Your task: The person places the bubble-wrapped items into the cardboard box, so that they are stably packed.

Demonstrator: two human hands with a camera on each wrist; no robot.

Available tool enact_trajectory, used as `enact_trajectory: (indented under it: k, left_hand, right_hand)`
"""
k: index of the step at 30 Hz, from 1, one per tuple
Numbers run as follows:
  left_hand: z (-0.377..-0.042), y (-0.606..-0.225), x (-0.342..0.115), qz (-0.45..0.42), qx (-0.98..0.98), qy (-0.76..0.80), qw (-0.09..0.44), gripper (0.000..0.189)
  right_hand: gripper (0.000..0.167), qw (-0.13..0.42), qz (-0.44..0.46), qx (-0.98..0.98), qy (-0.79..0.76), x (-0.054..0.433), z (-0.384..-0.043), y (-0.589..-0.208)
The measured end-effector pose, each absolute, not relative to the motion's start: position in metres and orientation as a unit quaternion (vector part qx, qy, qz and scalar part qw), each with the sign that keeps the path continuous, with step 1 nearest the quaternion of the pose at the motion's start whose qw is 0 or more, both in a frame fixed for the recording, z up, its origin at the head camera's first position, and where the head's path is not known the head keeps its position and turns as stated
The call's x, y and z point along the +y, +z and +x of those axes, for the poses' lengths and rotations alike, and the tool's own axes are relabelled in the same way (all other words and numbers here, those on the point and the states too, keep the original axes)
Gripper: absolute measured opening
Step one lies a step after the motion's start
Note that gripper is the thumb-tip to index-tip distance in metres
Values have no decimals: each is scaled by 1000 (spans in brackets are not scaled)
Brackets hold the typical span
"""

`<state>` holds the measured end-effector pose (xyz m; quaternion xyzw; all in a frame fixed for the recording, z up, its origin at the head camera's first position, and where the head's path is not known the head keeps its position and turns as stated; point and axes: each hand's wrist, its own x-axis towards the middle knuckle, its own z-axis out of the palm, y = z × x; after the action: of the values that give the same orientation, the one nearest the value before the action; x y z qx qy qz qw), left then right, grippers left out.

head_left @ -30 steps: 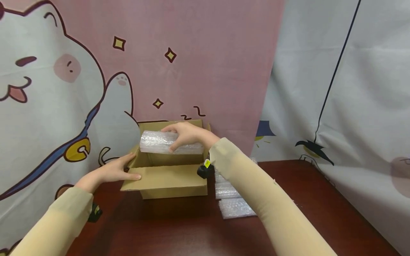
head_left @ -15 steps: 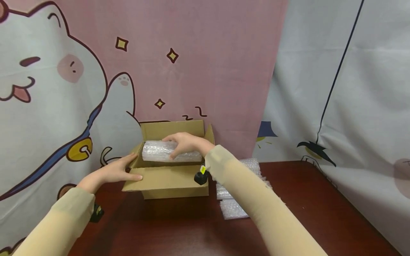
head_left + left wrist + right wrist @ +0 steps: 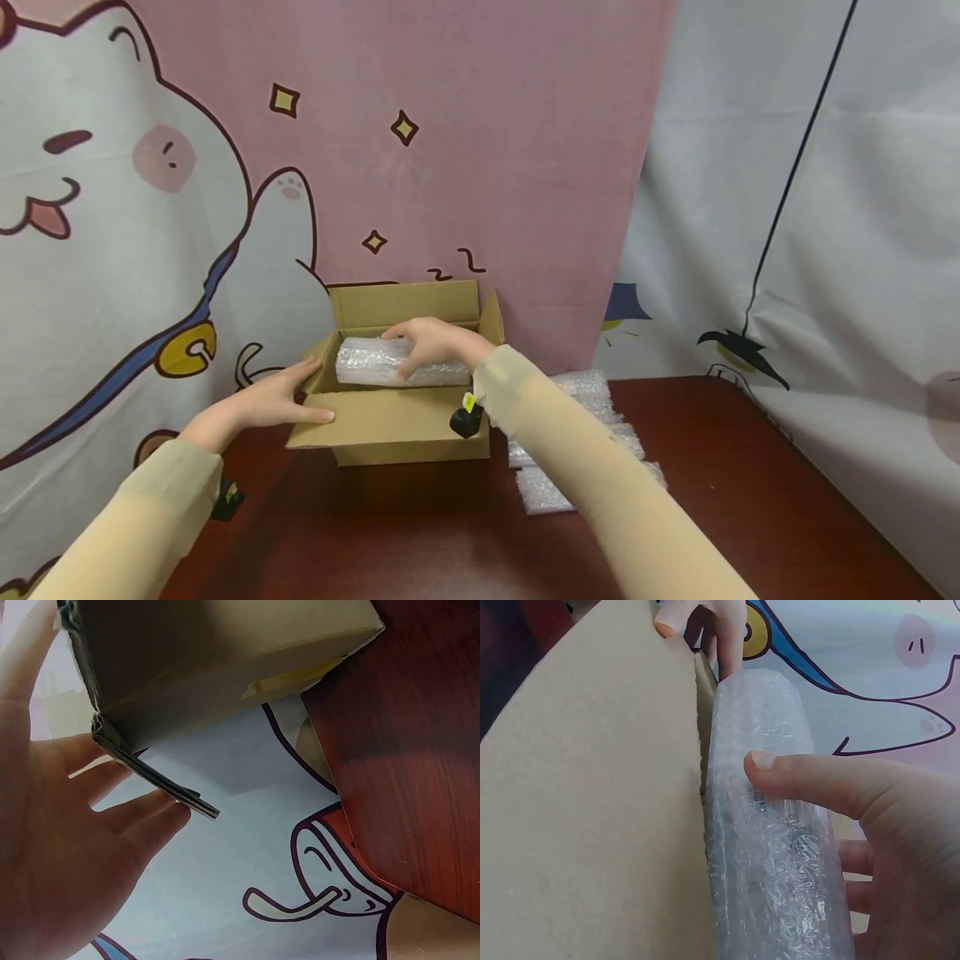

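A bubble-wrapped cylinder [image 3: 363, 361] lies lengthwise in the mouth of an opened cardboard box [image 3: 412, 451]. My right hand [image 3: 435, 343] grips it from above, thumb on the near side and fingers behind. The right wrist view shows the wrapped roll [image 3: 769, 847] close beside the front flap [image 3: 607, 795]; what the wrap covers cannot be made out. My left hand [image 3: 270, 400] holds the box's front left corner, thumb over the front flap and fingers at the left flap. From the left wrist, those fingers [image 3: 139, 817] lie against the outside of the flap.
Several flat bubble-wrap pieces [image 3: 543, 490] lie on the dark red table [image 3: 420, 542] right of the box, partly hidden by my right forearm. A printed cloth [image 3: 517, 167] hangs right behind the box. The rear flap [image 3: 405, 306] stands up.
My right hand has lowered the bubble-wrapped cylinder from above the box down into its opening. My left hand stays on the box corner.
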<state>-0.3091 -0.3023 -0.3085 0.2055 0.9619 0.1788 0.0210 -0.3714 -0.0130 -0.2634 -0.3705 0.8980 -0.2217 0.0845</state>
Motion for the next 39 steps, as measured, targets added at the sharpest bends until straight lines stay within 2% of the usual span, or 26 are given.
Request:
enact_trajectory:
  k: [24, 33, 39]
  left_hand:
    - [-309, -309, -304, 211, 961, 176, 20, 108]
    - [-308, -306, -301, 214, 960, 177, 24, 106]
    - [-308, -308, -302, 212, 960, 183, 27, 107]
  right_hand:
    - [73, 79, -349, 912, -201, -20, -378, -265]
    - [69, 129, -331, 906, -230, -22, -384, -274]
    - [68, 128, -335, 909, -213, -23, -388, -284]
